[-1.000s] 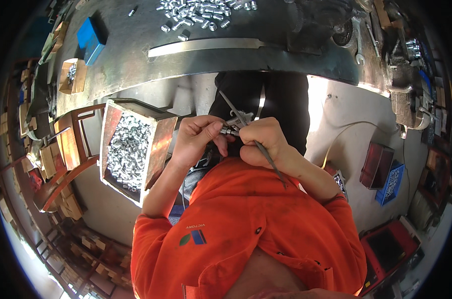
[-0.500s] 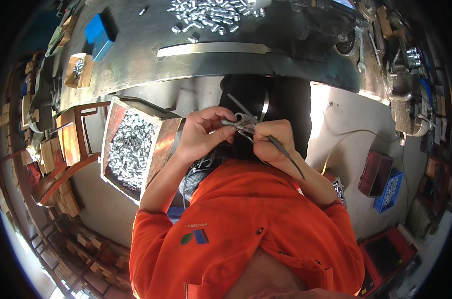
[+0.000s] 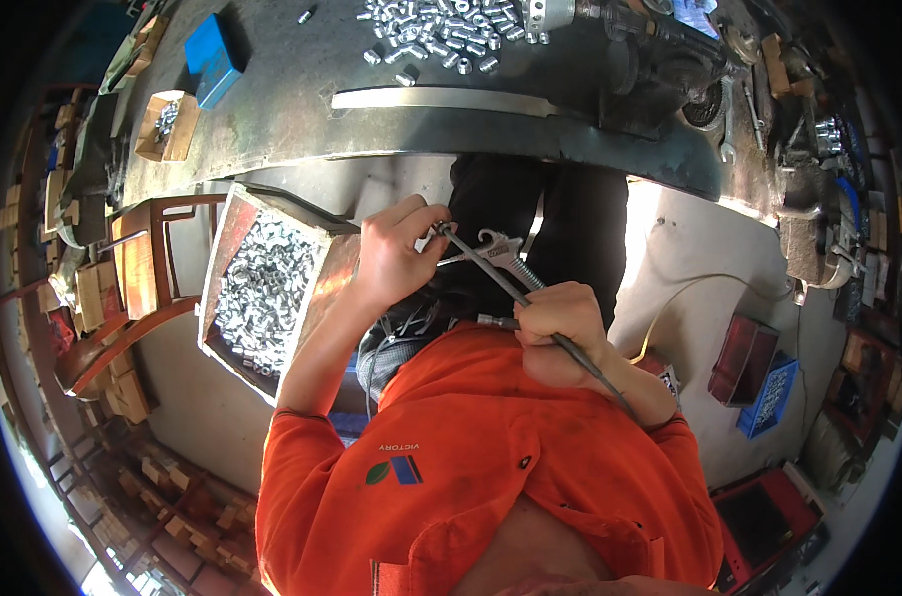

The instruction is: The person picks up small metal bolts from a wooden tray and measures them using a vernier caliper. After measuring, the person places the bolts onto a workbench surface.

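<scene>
A: In the head view, what do the two hands hold now?
B: The left hand [image 3: 401, 250] pinches a small metal part [image 3: 437, 229] between thumb and bent fingers, almost without gap. The right hand [image 3: 560, 328] is closed as a fist around a thin dark rod [image 3: 483, 264].
A: What is different from half a second ago?
B: Then the hands were nearer to each other, and the rod's far end pointed past the left hand. Now the right hand is lower, toward the orange shirt [image 3: 461, 397], and the rod's end is at the small metal part. The silver tool [image 3: 498, 245] with a hook and a spring is now more visible between the hands.
A: And what is difficult to see?
B: I cannot tell if the rod goes inside the part, because the fingers cover most of it. The silver tool's lower end disappears at the right fist, so I cannot say how it is gripped. The pile of metal fittings [image 3: 451, 38] on the bench [image 3: 272, 129] is cut by the upper edge. In the wooden box [image 3: 326, 298], the pieces are too small to distinguish.
</scene>
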